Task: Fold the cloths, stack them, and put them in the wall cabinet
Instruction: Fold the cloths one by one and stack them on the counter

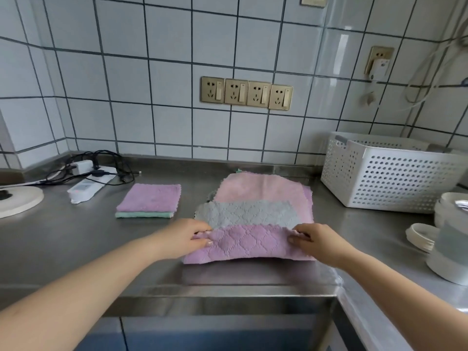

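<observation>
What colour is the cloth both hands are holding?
Lilac cloth, with a quilted diamond pattern; head view.

Bare steel counter point(63, 249) left of cloth pile point(260, 196), folded stack point(149, 201) and cables point(101, 165) beyond, white basket point(390, 173) close right, containers point(448, 236) further right.

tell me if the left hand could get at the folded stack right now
Probably yes, once it lets go. The left hand is pinching a corner of the purple cloth, so it is occupied. The folded stack lies to its left on bare counter, with nothing between them.
</observation>
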The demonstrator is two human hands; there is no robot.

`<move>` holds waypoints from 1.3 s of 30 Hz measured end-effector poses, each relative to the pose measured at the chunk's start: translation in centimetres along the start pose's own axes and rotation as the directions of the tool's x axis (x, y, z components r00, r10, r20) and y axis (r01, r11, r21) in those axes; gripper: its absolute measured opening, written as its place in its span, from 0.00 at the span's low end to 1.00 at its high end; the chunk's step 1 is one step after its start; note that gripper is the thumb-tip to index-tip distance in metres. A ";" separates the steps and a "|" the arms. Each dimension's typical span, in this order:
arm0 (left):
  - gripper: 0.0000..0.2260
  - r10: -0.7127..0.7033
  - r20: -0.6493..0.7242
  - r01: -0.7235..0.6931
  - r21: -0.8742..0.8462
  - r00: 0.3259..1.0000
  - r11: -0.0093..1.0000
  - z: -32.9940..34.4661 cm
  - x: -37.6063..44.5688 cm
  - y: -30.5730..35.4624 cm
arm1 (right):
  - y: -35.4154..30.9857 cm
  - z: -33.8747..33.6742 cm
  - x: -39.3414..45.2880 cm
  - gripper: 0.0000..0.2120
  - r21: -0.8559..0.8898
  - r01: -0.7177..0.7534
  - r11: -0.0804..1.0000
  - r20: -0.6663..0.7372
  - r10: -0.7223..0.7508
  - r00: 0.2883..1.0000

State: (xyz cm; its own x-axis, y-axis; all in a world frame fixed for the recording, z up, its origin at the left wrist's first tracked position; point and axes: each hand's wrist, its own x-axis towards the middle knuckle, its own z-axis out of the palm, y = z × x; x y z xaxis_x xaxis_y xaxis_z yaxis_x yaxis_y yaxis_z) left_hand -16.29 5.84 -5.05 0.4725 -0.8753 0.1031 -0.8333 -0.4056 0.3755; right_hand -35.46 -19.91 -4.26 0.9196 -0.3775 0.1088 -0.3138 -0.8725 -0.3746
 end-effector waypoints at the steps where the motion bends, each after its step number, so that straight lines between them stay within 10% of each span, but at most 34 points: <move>1: 0.17 -0.001 0.040 0.002 -0.025 0.999 1.000 -0.1 -0.6 0.2 | -0.3 -0.1 -0.4 0.17 -0.025 0.004 1.000 0.025 -0.003 1.000; 10: 0.15 -0.137 0.463 0.226 -0.142 0.876 0.964 -0.9 -3.9 -0.2 | -1.7 0.1 -2.5 0.19 0.017 -0.145 0.989 0.470 0.120 0.875; 15: 0.08 -0.194 0.204 0.237 -0.208 0.960 0.949 -0.9 -3.5 -0.4 | -1.0 -0.4 -1.6 0.07 -0.014 -0.158 0.987 0.369 0.152 0.917; 23: 0.06 -0.394 -0.086 0.356 -0.286 0.915 0.890 0.4 -1.3 -1.8 | -0.1 0.7 1.2 0.09 0.014 -0.238 0.971 0.022 0.238 0.971; 39: 0.12 -0.393 -0.216 0.361 -0.173 0.894 0.916 1.7 0.4 -3.7 | 1.2 3.3 3.5 0.11 -0.038 -0.225 0.974 -0.201 0.213 0.956</move>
State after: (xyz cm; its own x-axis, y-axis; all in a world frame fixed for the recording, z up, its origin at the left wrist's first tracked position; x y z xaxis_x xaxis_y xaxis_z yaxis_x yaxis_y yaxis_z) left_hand -13.54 6.55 -7.98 0.8118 -0.5660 0.1437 -0.5434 -0.6420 0.5409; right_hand -31.86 -21.25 -7.38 0.7647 -0.6095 0.2091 -0.5219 -0.7762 -0.3538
